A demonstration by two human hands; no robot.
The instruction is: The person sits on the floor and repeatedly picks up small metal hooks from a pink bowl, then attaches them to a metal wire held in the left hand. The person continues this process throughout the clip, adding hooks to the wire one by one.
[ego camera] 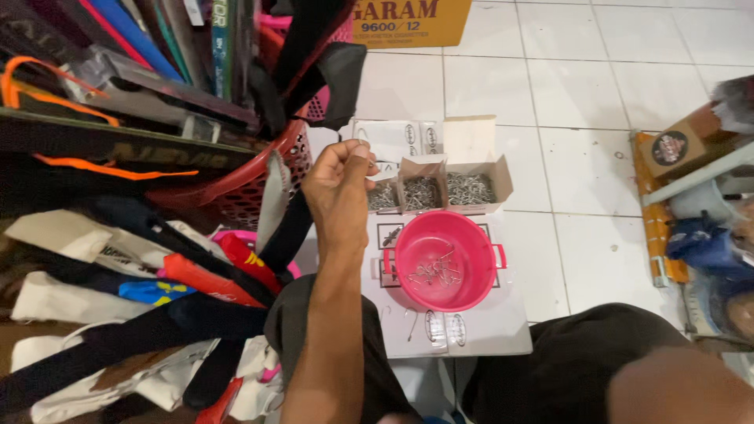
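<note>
The left hand (339, 182) is raised on an outstretched forearm, fingers curled into a loose fist above the left end of the open cardboard box (440, 188) of small metal hooks; whether it pinches anything cannot be told. Just nearer the person, a pink bowl (444, 259) with a few hooks sits on a flat white box (487, 330) on the tiled floor (597, 86). The right hand is out of view.
</note>
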